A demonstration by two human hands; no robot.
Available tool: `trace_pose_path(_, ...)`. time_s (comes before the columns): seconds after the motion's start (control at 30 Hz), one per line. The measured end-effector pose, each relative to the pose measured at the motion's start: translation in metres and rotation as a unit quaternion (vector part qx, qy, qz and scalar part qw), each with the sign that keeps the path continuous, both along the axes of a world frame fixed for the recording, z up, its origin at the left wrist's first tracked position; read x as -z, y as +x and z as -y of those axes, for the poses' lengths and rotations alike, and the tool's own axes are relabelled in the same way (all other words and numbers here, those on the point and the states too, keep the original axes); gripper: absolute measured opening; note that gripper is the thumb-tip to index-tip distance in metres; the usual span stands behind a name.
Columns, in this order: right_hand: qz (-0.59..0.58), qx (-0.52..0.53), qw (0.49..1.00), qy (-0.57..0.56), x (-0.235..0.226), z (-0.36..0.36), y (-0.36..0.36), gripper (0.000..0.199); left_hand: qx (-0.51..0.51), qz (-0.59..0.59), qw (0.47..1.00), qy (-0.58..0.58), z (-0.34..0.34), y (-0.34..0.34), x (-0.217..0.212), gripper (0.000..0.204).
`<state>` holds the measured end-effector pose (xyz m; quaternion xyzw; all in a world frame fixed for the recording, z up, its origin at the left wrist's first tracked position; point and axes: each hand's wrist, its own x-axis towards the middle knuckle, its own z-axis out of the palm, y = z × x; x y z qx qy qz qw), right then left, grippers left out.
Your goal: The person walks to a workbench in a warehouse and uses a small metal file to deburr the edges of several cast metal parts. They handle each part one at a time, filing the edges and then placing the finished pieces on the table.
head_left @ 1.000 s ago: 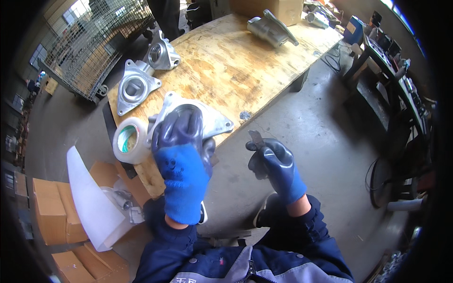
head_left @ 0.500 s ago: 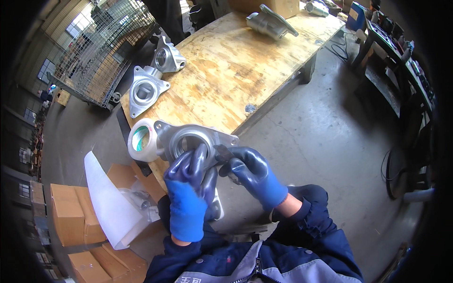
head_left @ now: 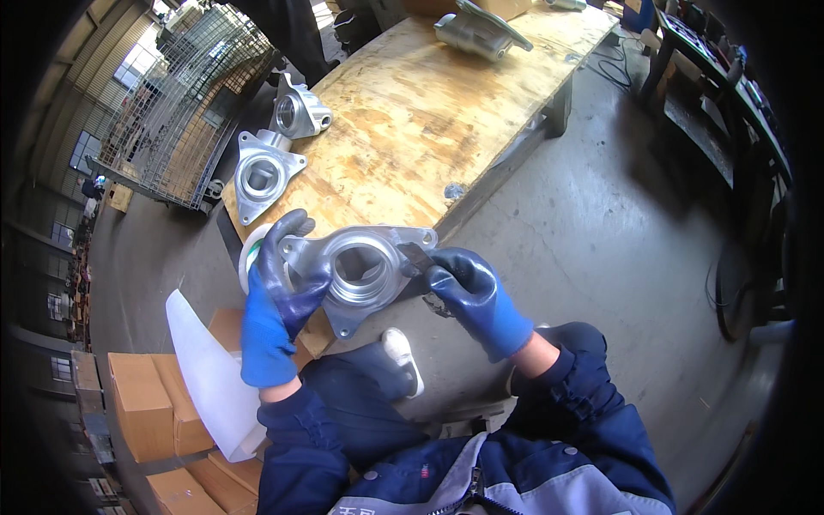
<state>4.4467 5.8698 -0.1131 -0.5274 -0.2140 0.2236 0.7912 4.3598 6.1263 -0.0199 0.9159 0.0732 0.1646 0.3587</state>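
Wooden surface (head_left: 412, 129) beyond both hands, carrying three more castings (head_left: 257, 172). Metal flanged housing (head_left: 360, 275) held up between the hands, above the lap. Left hand (head_left: 279, 300) wrapped around its left edge; right hand (head_left: 468, 292) pinching a small dark tool (head_left: 416, 255) against its rim.

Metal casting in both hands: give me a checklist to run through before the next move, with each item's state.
1. Left hand grips the metal casting at its left side: ok.
2. Right hand has its fingers on the small dark tool at the casting's right edge: ok.
3. Casting's round bore faces up, unobstructed: ok.
4. Tool tip touching the edge: cannot tell.
5. Both hands gloved: ok.
6. Wooden workbench within view ahead: ok.
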Motion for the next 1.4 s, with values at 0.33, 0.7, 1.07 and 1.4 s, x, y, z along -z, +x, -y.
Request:
trace_pose_path(0.33,-0.031,-0.090,0.995,0.001,-0.007,0.014,0.014,0.034,-0.135,0.030,0.985,-0.103,0.037,0.004,0.005,0.091)
trace_pose_path(0.7,0.120,0.033,0.981,-0.152,-0.029,0.044,0.045,0.020,-0.210,0.048,0.973,-0.081,0.031,0.005,0.007,0.069)
trace_pose_path(1.07,0.408,0.084,0.875,-0.246,-0.038,0.037,0.058,0.029,-0.207,0.070,0.972,-0.086,0.042,0.007,0.005,0.070)
trace_pose_path(1.4,0.402,0.060,0.882,-0.240,-0.038,0.039,0.055,0.028,-0.209,0.069,0.973,-0.067,0.039,0.006,0.006,0.069)
